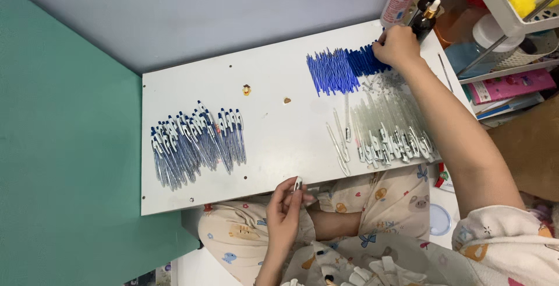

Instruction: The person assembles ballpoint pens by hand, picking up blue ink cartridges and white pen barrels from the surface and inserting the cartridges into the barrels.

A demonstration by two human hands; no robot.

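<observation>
On the white board [273,123], right hand [397,46] fingertips touch blue refills [364,60]

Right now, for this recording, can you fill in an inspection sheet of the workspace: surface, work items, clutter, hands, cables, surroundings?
Surface: white board across the lap, small screw holes, two tiny stickers.
Work items: blue refills fanned at the far right; clear pen barrels below them; assembled pens in a row at the left.
Clutter: bottles at the far corner of the board.
Hands: left hand pinches a clear pen barrel at the near edge; right hand reaches into the dark blue refill ends.
Cables: nothing seen.
Surroundings: green floor, grey wall, wire shelf with books and soft toys at the right.
</observation>
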